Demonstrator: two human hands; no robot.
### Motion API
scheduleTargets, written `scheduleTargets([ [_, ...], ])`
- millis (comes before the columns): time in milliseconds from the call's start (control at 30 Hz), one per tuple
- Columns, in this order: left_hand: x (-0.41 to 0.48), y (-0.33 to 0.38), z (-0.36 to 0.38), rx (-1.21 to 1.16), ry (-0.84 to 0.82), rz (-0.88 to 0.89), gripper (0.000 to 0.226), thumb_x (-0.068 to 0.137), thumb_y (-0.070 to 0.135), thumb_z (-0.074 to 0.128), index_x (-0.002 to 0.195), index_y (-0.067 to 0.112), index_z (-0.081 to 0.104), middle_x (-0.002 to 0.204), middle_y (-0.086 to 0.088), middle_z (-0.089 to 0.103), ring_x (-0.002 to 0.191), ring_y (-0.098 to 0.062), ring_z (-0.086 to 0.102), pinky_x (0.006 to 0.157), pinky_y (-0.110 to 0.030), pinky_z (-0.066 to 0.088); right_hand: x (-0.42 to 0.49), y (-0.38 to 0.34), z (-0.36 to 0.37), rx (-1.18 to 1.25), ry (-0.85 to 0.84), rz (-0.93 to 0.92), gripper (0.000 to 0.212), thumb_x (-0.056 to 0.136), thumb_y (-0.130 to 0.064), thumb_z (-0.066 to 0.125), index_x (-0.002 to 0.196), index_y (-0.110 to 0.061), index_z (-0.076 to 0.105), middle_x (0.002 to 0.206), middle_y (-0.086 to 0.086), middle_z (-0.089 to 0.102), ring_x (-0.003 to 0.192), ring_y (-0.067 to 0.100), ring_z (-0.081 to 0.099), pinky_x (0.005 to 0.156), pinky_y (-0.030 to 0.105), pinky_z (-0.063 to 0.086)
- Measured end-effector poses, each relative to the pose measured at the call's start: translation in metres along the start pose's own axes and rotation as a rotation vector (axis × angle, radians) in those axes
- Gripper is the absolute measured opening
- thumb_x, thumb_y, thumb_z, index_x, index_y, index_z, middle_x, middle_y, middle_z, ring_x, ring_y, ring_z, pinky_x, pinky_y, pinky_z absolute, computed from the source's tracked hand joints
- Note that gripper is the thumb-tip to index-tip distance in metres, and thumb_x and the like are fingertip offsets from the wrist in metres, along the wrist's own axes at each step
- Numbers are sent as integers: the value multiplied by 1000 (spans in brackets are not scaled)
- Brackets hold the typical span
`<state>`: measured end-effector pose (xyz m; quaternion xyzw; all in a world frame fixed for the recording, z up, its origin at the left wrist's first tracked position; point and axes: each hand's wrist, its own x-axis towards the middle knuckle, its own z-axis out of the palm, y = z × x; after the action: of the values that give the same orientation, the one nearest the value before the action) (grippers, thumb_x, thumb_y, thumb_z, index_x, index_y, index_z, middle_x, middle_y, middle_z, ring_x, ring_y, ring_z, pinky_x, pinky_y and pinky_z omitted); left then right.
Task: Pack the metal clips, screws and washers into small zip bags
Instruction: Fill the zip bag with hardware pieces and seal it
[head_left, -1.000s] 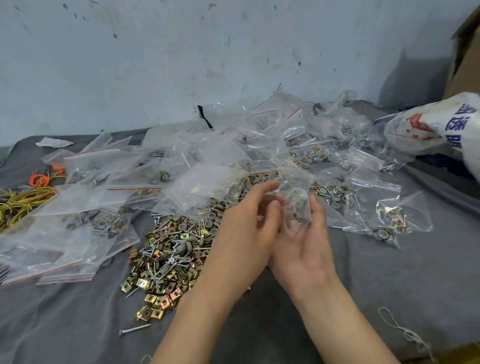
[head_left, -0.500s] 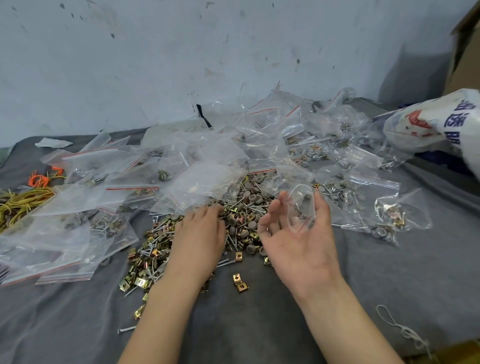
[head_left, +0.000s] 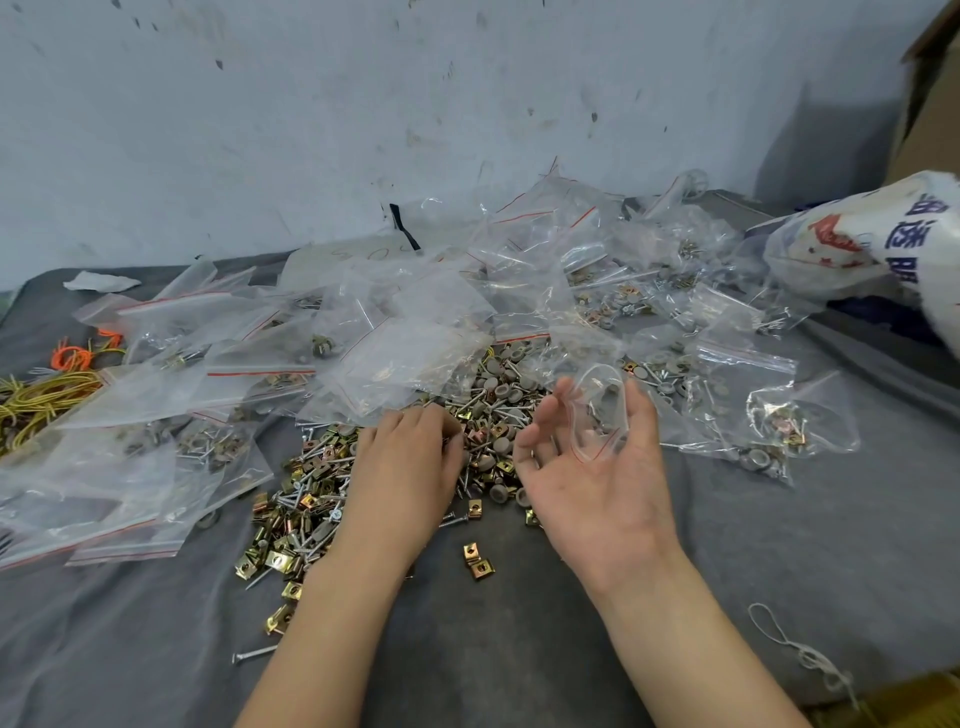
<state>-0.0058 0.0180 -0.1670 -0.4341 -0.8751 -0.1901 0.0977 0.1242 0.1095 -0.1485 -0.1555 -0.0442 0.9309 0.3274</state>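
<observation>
Loose screw (head_left: 254, 653): lying alone on the grey tabletop (head_left: 467, 670), nearest the viewer.
White string (head_left: 802, 652): trailing near the tabletop's near right edge.
Two clips (head_left: 478, 560): sitting between the forearms, apart from the heap.
Left hand (head_left: 402, 470): resting palm down on the heap, fingertips curling in among the pieces; cannot tell whether gripping anything.
Right hand (head_left: 597, 483): facing palm up, thumb and fingers holding a small zip bag (head_left: 597, 415) with its mouth gaping.
Heap of clips, screws and washers (head_left: 306, 499): spreading under and beyond the left hand.
Filled bags (head_left: 769, 431): lying just right of the right hand.
Clear bags (head_left: 405, 358): piling up behind the heap toward the wall.
Yellow wires (head_left: 36, 400): curling at the far left.
Printed sack (head_left: 883, 234): leaning in at the far right.
</observation>
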Motion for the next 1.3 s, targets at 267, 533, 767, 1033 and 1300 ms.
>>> scheduleTargets([
  [267, 0, 27, -26, -568, 169, 12, 6, 93, 30, 64, 99, 28, 61, 93, 16, 66, 91, 1, 61, 82, -20, 47, 0, 0, 1, -7, -5, -7, 47, 85, -49, 72, 117, -17, 60, 97, -1, 71, 73, 15, 69, 70, 29, 52],
  [533, -6, 60, -40, -616, 84, 224, 7, 89, 27, 67, 94, 30, 63, 83, 16, 65, 86, -6, 60, 77, -29, 48, 0, 0, -1, 10, -31, 57, 43, 84, -51, 70, 108, -15, 64, 113, 2, 66, 105, 21, 65, 106, 34, 46],
  [767, -7, 77, -29, -466, 35, 274, 44, 96, 28, 55, 138, 35, 47, 115, 21, 66, 108, -5, 53, 96, -33, 46, -5, -1, 1, -49, -54, 122, 43, 84, -57, 64, 103, -18, 64, 92, 4, 69, 83, 21, 70, 79, 32, 57],
  [1033, 0, 45, -32, -572, 129, 123, 33, 99, 27, 52, 130, 36, 52, 103, 20, 65, 91, 4, 60, 76, -7, 43, -1, 2, 3, 58, 20, 26, 44, 84, -48, 73, 112, -16, 62, 95, -1, 73, 77, 16, 72, 85, 31, 54],
  [1300, -2, -3, -30, -313, 71, -167, 41, 99, 29, 48, 140, 24, 46, 106, 9, 67, 95, -22, 64, 88, -45, 50, -5, -21, 8, 199, -42, -77, 56, 80, -40, 76, 129, -19, 60, 103, 1, 70, 83, 18, 67, 67, 32, 55],
])
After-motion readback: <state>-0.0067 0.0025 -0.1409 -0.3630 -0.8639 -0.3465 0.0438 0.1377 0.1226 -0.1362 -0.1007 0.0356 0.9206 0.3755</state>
